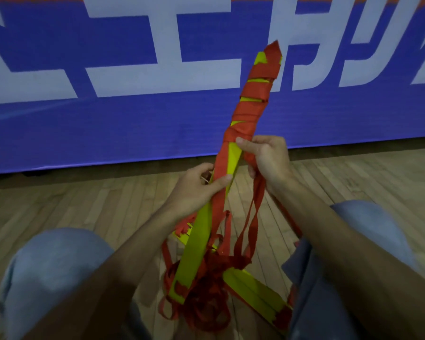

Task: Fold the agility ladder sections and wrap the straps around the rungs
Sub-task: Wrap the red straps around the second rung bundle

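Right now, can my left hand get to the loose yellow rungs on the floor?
Probably not freely: the left hand grips the half-wrapped bundle, and tangled red straps crowd the yellow rungs. It would have to let go first.

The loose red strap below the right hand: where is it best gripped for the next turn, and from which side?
Probably high up, just under the last wound turn, from the right: there the loose red strap lies beside the bare yellow rungs, while lower down it hangs in slack loops. The left hand holds the rungs from the left.
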A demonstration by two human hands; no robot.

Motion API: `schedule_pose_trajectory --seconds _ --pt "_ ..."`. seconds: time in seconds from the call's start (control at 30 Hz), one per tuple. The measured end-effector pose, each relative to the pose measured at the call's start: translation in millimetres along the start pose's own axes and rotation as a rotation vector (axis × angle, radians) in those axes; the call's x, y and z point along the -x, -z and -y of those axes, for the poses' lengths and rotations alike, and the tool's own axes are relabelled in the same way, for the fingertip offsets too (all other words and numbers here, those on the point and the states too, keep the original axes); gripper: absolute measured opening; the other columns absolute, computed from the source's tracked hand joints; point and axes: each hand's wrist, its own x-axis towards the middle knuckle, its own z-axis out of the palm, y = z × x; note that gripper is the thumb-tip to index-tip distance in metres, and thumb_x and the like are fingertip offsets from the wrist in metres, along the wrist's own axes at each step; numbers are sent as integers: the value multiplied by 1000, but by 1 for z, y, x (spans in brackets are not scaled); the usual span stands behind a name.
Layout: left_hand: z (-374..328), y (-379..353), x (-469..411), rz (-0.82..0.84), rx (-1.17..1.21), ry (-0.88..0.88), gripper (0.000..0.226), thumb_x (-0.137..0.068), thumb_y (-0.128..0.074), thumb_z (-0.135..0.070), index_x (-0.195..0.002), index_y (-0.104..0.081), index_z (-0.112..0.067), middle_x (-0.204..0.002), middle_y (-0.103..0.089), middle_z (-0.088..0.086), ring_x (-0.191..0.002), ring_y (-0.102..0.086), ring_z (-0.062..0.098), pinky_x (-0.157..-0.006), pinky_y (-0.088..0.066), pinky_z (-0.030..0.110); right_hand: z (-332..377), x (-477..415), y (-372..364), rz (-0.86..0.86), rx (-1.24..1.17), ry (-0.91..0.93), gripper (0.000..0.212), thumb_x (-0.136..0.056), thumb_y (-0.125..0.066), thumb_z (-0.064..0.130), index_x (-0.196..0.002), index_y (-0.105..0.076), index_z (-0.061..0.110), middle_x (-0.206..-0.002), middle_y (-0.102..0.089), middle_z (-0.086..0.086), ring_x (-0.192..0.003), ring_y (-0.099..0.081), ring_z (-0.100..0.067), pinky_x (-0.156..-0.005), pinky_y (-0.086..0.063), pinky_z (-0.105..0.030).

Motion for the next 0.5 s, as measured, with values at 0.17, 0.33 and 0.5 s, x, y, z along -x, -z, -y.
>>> schedule_pose_trajectory --seconds 0.17,0.33,0.5 --pt "-15 7 7 192 442 108 29 -97 -51 -32 -111 -70 -15 -104 -72 4 -99 -65 16 -92 -48 38 6 -1 6 86 -203 14 42 -88 -67 20 -85 -59 -21 -70 -52 -26 -31 -34 -16 -36 -22 -26" --pt "-11 7 15 589 776 188 49 -94 -47 -39 -129 -58 -5 -119 -65 24 -106 -64 39 -89 -51 48 14 5 10 203 -406 -15 31 -91 -58 24 -69 -57 2 -46 -52 -4 -31 -33 -11 -40 -24 -26" --pt "-7 3 11 598 743 171 74 -71 -82 -41 -125 -56 2 -107 -68 21 -92 -70 36 -81 -57 46 15 5 11 263 -399 72 33 -90 -57 29 -69 -66 6 -69 -60 -23 -35 -35 -12 -42 -29 -23"
